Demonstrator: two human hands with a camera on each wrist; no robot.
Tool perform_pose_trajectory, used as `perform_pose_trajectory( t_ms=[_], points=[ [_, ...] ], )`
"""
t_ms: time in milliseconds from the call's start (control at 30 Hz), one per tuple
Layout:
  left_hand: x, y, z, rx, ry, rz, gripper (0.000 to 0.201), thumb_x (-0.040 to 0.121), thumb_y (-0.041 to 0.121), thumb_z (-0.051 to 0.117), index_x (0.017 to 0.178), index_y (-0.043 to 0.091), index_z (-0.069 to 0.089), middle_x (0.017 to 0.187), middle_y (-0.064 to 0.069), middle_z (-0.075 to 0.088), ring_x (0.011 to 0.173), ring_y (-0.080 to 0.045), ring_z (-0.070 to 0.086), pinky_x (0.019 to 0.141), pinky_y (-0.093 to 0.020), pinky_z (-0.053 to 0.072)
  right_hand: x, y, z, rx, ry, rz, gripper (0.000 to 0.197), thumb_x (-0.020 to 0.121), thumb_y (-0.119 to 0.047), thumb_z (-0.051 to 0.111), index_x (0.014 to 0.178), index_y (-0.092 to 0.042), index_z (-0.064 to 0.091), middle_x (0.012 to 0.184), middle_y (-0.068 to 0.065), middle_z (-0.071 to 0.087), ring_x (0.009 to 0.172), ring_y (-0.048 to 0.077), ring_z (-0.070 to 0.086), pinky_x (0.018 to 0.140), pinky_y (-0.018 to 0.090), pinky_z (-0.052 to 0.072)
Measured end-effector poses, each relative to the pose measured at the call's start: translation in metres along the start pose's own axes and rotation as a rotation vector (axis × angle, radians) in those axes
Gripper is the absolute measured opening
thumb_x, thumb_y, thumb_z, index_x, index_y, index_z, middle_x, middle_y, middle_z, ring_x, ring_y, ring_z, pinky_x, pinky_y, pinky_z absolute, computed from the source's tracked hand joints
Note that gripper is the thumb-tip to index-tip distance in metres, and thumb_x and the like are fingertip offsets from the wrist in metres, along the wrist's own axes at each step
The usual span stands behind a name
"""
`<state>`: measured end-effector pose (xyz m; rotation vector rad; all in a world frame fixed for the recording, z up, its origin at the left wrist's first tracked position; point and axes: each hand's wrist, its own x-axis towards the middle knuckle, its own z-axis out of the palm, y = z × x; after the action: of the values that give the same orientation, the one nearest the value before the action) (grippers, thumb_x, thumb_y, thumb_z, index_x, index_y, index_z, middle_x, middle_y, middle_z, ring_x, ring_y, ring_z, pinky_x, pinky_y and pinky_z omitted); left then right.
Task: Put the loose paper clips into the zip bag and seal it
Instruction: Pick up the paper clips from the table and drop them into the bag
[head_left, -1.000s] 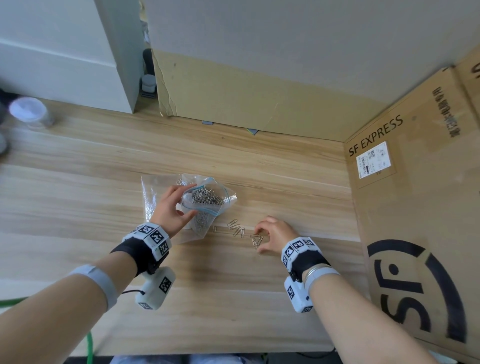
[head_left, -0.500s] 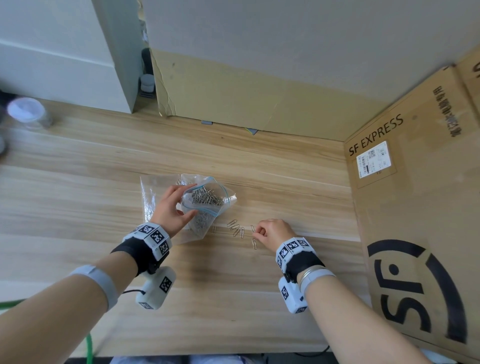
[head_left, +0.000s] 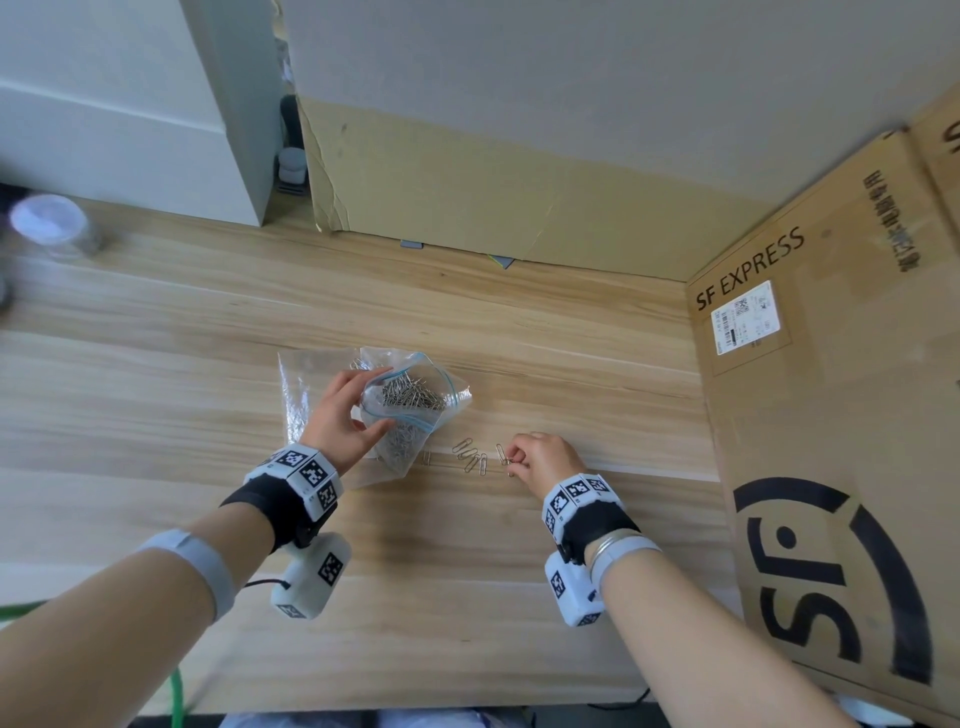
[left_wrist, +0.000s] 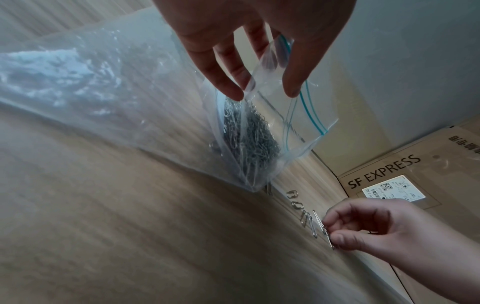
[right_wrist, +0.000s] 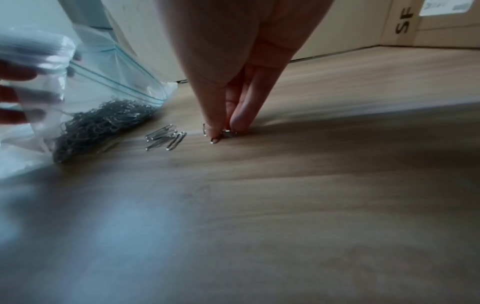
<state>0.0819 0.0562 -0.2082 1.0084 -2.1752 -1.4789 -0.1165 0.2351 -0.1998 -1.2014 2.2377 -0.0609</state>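
Your left hand (head_left: 340, 415) pinches the limp, slippery clear zip bag (head_left: 410, 400) open by its rim. Your right hand (head_left: 540, 457) fingers (right_wrist: 215, 123) nip light, stiff silver paper clips (head_left: 470, 457) off the table (head_left: 467, 571); take them by their edges.

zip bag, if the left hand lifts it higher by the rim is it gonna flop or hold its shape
Probably flop: the zip bag is thin clear film, already creased where the left hand pinches its rim. It likely hangs bottom-heavy, since the paper clips inside sit massed at the low end. With the blue zip line apart, a tilt could spill them.
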Motion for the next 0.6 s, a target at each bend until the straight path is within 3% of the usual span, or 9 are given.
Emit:
perform_pose_trajectory(
  t_ms=[233,367,433,500,600],
  points=[
    [0.001,-0.002,0.000,-0.007,-0.001,0.005,0.059,0.074,0.003,0.068,0.125,0.025,0.047,0.113,0.005,0.041,0.084,-0.002,0.047,0.063,-0.002,0.046,0.003,-0.008,0.005,-0.028,0.006,0.064,0.021,0.081,-0.024,0.065,0.100,-0.013,0.061,0.100,0.004,0.064,0.093,0.021,0.060,0.084,0.033,0.050],
    [0.002,-0.004,0.002,-0.019,0.007,0.021,0.059,0.073,0.002,0.069,0.122,0.029,0.048,0.104,0.021,0.039,0.084,0.008,0.045,0.061,-0.004,0.047,0.006,-0.009,0.005,-0.014,0.030,0.116,0.014,0.084,-0.011,0.056,0.096,-0.013,0.062,0.095,0.005,0.069,0.088,0.022,0.063,0.077,0.029,0.052],
    [0.003,-0.006,0.002,-0.017,0.010,0.021,0.058,0.073,0.002,0.069,0.123,0.025,0.049,0.104,0.025,0.036,0.084,0.004,0.046,0.061,-0.006,0.048,0.007,-0.009,0.004,-0.010,0.041,0.151,0.014,0.083,-0.010,0.055,0.096,-0.013,0.062,0.093,0.006,0.070,0.086,0.022,0.064,0.073,0.027,0.052],
    [0.003,-0.007,0.002,-0.015,0.011,0.019,0.059,0.073,0.003,0.069,0.124,0.024,0.049,0.105,0.024,0.037,0.084,0.004,0.046,0.061,-0.006,0.047,0.009,-0.009,0.002,0.003,0.062,0.185,0.012,0.084,-0.012,0.056,0.094,-0.012,0.062,0.092,0.005,0.070,0.085,0.022,0.064,0.071,0.026,0.049],
    [0.002,-0.007,0.003,-0.011,0.013,0.014,0.058,0.074,0.003,0.069,0.124,0.025,0.048,0.106,0.010,0.042,0.084,-0.005,0.047,0.061,-0.006,0.048,0.012,-0.018,0.001,0.037,0.105,0.224,0.012,0.085,-0.016,0.054,0.088,-0.011,0.064,0.089,0.006,0.071,0.083,0.024,0.064,0.070,0.027,0.049]
  ],
)
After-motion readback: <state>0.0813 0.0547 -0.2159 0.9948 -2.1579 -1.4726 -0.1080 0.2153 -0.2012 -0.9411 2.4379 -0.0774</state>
